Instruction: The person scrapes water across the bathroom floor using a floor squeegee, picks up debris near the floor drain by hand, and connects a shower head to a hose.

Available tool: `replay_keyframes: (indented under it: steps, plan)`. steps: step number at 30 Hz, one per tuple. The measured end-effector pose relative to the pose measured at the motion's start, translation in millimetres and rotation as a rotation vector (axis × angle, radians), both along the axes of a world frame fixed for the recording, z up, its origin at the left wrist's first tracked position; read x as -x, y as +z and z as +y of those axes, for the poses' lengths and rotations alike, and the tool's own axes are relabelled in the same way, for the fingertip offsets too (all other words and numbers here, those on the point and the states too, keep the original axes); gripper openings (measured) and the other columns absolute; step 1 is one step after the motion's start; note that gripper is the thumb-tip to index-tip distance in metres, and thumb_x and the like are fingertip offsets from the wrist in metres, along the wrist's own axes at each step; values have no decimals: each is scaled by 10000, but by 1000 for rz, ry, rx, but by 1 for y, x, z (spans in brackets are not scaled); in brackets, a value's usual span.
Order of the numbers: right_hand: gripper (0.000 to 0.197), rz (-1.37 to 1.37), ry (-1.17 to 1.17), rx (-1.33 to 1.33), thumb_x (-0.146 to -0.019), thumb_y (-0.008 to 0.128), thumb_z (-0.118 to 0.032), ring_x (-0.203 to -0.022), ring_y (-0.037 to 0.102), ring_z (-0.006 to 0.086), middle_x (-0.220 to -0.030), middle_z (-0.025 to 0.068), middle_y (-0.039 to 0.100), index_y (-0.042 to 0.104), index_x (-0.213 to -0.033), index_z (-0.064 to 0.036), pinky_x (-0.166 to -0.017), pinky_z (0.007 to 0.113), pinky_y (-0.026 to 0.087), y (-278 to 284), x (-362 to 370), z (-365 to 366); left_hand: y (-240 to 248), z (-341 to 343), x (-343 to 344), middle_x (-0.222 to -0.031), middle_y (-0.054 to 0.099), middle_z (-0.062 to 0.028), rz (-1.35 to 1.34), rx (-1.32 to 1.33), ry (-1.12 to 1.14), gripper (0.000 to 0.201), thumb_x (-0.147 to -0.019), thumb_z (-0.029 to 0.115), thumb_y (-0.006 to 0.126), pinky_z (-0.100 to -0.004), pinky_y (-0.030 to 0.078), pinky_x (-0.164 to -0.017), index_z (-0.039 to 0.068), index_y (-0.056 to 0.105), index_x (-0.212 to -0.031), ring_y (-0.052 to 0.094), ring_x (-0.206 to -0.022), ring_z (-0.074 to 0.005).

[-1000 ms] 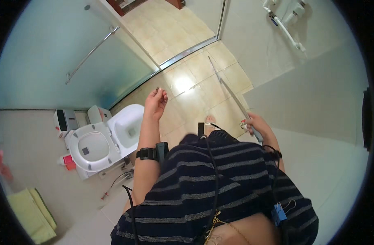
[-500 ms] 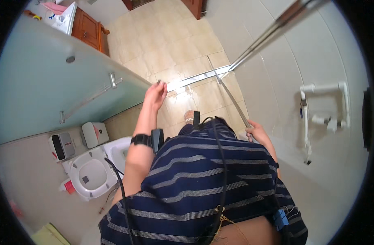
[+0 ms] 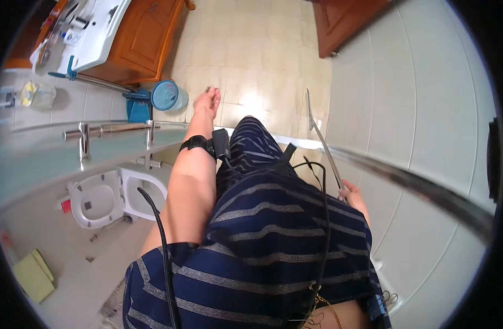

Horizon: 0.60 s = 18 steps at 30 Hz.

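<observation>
My right hand [image 3: 351, 196] is closed around the grey pole of a long-handled tool with a narrow flat head [image 3: 330, 156]. The tool slants forward along the right wall, its thin head over the floor tiles; whether it is a mop or a squeegee I cannot tell. My left hand [image 3: 207, 103] is stretched forward beyond the glass partition, fingers curled. A small dark thing shows at its fingertips, too small to name. A blue round bin [image 3: 169, 96] stands just left of that hand.
A glass partition [image 3: 37, 170] with metal handles runs along my left, a toilet [image 3: 98, 202] behind it. Ahead left are a wooden washbasin cabinet [image 3: 144, 38] and a blue dustpan [image 3: 137, 107]. A metal rail [image 3: 405, 181] crosses on the right. A wooden door [image 3: 347, 22] stands at the far right.
I have moved forward to the partition's opening, bringing the basin cabinet and blue bin nearer and into fuller view. My right hand keeps the long-handled tool; my left hand stays stretched ahead.
</observation>
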State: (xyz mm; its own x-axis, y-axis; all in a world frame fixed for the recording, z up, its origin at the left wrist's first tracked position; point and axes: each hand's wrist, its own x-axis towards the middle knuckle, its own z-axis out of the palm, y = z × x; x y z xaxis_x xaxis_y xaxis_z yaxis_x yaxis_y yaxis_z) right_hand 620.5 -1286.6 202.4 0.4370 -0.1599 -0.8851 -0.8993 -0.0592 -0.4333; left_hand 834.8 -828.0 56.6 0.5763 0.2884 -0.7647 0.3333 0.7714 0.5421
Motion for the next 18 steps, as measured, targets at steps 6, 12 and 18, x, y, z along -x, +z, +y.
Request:
replay_keyframes:
  steps: [6, 12, 18]
  plan:
    - [522, -60, 102, -1, -783, 485, 5, -451, 440, 119, -593, 40, 471, 315, -1276, 14, -405, 236, 374, 11, -108, 3, -10, 78, -53, -848, 589, -77, 157, -70, 305, 116, -817, 29, 553, -230, 539, -604, 2, 513, -922, 596, -759, -173]
    - [543, -32, -46, 19, -776, 479, 64, -527, 521, 142, -676, 77, 559, 323, -1287, -35, -476, 252, 424, 6, -180, 17, -48, 172, -73, -840, 568, -123, 252, -141, 623, 213, -731, -81, 599, -265, 544, -521, -6, 479, -889, 601, -670, -213]
    - [553, 165, 32, 63, -768, 485, 84, -568, 554, 154, -704, 94, 576, 328, -1284, -40, -515, 269, 457, 47, -300, 94, -36, 259, -92, -938, 587, -98, 383, -230, 567, 313, -817, -24, 509, -274, 526, -651, 32, 453, -1120, 594, -777, -182]
